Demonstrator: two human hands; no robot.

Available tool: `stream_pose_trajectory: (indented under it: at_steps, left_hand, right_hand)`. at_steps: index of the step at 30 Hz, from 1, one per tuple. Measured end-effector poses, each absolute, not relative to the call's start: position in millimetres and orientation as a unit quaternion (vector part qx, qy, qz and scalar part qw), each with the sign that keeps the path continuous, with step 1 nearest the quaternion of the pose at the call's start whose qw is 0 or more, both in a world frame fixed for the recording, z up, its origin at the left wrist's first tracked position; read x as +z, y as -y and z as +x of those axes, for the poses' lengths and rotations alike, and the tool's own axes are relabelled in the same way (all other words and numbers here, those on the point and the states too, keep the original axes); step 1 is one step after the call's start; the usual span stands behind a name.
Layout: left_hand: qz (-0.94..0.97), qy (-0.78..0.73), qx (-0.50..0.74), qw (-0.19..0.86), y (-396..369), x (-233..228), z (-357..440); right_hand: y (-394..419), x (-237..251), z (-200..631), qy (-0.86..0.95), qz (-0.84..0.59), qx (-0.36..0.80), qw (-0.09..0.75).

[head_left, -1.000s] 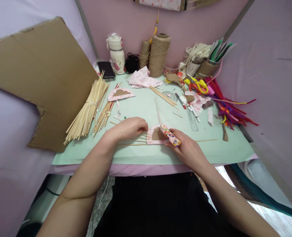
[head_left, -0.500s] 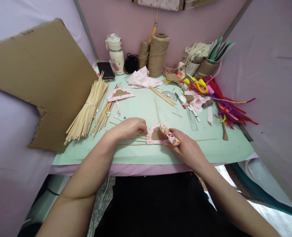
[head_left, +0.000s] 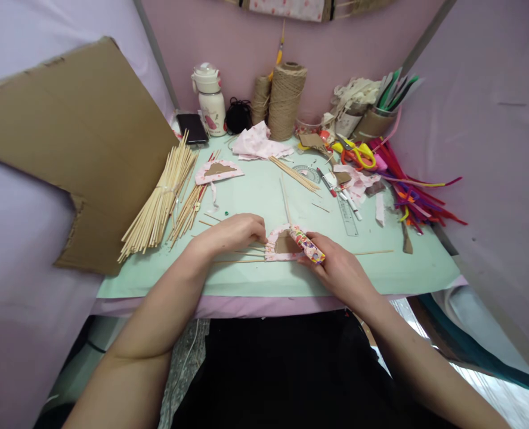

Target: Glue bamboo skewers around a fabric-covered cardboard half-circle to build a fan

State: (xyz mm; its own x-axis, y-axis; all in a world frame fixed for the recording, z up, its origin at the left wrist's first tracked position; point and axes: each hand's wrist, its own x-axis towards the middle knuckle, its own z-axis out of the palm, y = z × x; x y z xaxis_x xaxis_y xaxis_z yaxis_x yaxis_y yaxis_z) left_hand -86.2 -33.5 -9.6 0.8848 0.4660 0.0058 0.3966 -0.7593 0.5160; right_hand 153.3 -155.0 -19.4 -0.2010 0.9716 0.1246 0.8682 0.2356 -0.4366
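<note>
While right-hand fingers pinch it, patterned tube overlies fabric piece.

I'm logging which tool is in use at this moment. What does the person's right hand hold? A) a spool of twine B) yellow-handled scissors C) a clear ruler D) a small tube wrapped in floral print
D: the right hand grips the floral-wrapped tube, its far end over the pink fabric-edged cardboard piece, while the scissors lie far back on the table.

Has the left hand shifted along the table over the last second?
No. The left hand rests on the thin sticks just left of the pink half-round piece, as before; only the camera shifted slightly.
</note>
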Motion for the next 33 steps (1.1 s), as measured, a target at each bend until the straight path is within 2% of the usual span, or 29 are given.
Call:
stream_pose_trajectory:
  at_steps: [6,10,16,19,26,30,33]
  left_hand:
    - [0.935,-0.238,0.067,0.255,35,-4,-88]
    - [0.921,-0.259,0.127,0.262,39,21,-103]
    - [0.833,-0.441,0.306,0.134,54,81,-145]
    - [0.777,-0.514,0.346,0.109,61,100,-157]
    - [0.775,-0.524,0.321,0.145,34,111,-135]
    - [0.841,-0.469,0.226,0.148,-14,98,-84]
    - [0.902,-0.392,0.148,0.107,-56,79,-36]
  right_hand:
    - [154,-16,152,0.752,-0.609,0.163,0.193]
    - [155,-19,154,0.747,-0.608,0.162,0.214]
    - [164,-19,161,0.74,-0.595,0.146,0.276]
    - [169,-16,166,0.732,-0.591,0.146,0.306]
    - [175,-15,179,0.708,-0.601,0.152,0.338]
    - [177,-16,184,0.707,-0.59,0.166,0.353]
    - [179,-15,187,0.702,-0.585,0.182,0.364]
